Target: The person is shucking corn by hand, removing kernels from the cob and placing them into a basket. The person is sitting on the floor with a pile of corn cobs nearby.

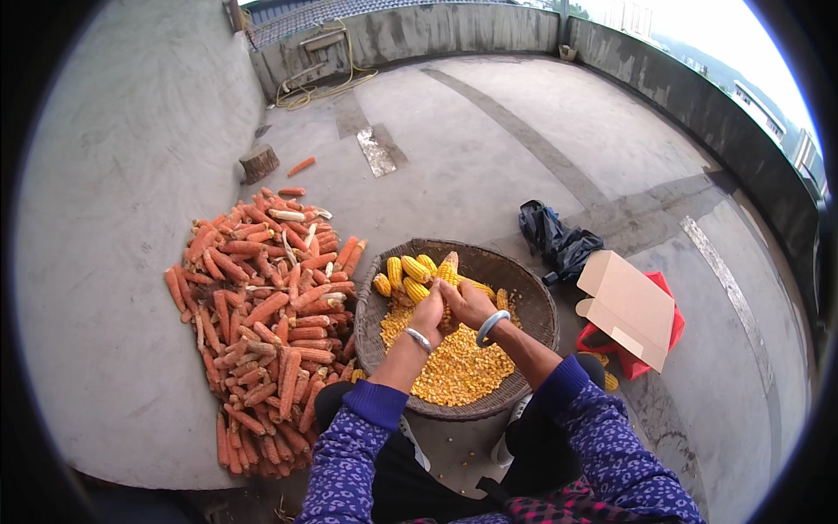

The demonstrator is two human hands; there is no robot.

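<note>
My left hand [429, 313] and my right hand [471, 304] meet over a round woven basket [542, 314], fingers wrapped around an ear of corn [450, 267]. Its pale upper end sticks out above the thumbs, while the fingers hide much of the rest. Loose yellow corn kernels [461, 370] cover the basket's near half, below my wrists. Several whole yellow ears [416, 270] lie towards the far side, just beyond my hands. Each wrist wears a bangle.
Left of the basket rises a large heap of stripped reddish corn cobs [262, 314]. To the right lie a black plastic bag [560, 239], a flattened cardboard box [632, 304] and a red bag [671, 314]. Farther off are a wood stump [259, 164] and a yellow hose [350, 59].
</note>
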